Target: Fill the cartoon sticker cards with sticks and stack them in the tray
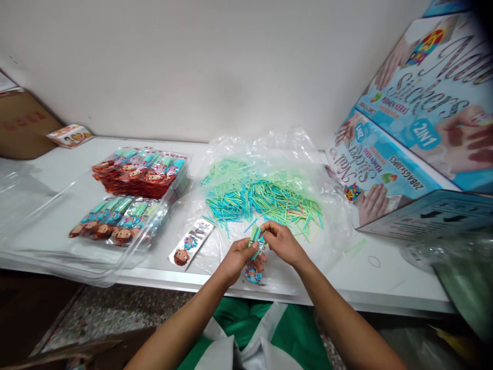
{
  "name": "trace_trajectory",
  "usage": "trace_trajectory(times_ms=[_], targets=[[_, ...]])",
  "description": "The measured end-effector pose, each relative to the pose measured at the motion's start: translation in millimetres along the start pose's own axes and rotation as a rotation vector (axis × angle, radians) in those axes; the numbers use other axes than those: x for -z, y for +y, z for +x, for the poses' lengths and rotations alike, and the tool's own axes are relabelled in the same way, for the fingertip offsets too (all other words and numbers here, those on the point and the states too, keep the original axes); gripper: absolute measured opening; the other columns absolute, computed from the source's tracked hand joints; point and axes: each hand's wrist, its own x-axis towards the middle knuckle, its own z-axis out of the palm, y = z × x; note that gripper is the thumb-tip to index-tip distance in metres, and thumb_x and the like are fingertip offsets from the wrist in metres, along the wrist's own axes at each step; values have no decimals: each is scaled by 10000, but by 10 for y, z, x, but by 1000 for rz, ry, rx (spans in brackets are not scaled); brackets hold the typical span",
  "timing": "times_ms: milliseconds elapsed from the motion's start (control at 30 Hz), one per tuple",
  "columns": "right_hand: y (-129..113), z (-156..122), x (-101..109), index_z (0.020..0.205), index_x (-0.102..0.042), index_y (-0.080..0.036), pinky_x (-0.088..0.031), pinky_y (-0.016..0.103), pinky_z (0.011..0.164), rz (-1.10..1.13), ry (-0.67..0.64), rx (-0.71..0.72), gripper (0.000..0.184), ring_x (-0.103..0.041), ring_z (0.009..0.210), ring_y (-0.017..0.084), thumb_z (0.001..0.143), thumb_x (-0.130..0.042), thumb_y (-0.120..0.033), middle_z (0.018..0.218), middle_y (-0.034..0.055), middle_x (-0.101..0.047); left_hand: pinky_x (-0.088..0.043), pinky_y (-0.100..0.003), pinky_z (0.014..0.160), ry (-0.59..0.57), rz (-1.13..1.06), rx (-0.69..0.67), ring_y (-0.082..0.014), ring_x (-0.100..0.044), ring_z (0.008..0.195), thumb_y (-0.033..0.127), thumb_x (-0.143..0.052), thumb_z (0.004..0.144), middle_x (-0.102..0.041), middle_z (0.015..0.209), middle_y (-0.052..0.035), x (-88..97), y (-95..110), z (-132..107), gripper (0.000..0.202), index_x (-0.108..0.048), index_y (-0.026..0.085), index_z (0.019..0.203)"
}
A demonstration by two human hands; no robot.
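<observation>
My left hand (241,259) is closed round a small printed packet (253,275) near the table's front edge. Green and blue sticks (256,234) stand up out of the packet's top. The fingers of my right hand (283,242) are pinched together at those sticks, and what lies between the fingertips is too small to make out. Just beyond both hands spreads a heap of loose green and blue plastic sticks (250,198) on a clear plastic sheet (331,221). To the left of my hands, a single flat packet (191,244) with a cartoon head lies on the table.
A clear plastic tray (133,257) at the left holds rows of filled packets (142,169). Large light-blue cartons (400,139) stand at the right. A brown carton (25,123) and a small box (70,135) are at the far left. A rubber band (374,261) lies on the right.
</observation>
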Motion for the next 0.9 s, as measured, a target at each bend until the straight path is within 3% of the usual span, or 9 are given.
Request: trace_trajectory(times_ms=[167, 500, 733, 900], targets=[[-28, -20, 6, 871, -583, -174, -386, 224, 552, 5, -30, 20, 172, -461, 581, 101, 783, -462, -258, 677, -20, -519, -398, -230, 482, 9, -21, 27, -125, -571, 474, 456, -592, 744, -637, 678, -42, 1, -14, 3, 351, -520, 127, 844], [-75, -22, 14, 815, -580, -173, -396, 235, 585, 11, -25, 44, 153, -467, 611, 108, 795, -489, -295, 696, -12, -532, -395, -231, 481, 7, -10, 23, -126, -572, 472, 473, -601, 729, -642, 677, -52, -8, 18, -7, 367, -527, 126, 822], [-83, -13, -7, 769, -539, -183, -388, 231, 586, -40, 11, 42, 75, -467, 609, 108, 736, -473, -189, 677, -28, -511, -411, -229, 479, -23, -41, 36, -127, -574, 470, 458, -614, 723, -640, 667, -56, -33, 47, -21, 366, -525, 116, 816], [-67, -14, -30, 876, -554, -182, -413, 244, 624, -16, 9, 51, 153, -495, 664, 118, 758, -461, -211, 761, -10, -550, -423, -239, 481, -40, -65, 49, -127, -571, 460, 471, -622, 710, -642, 667, -60, -33, 40, -6, 383, -535, 113, 816]])
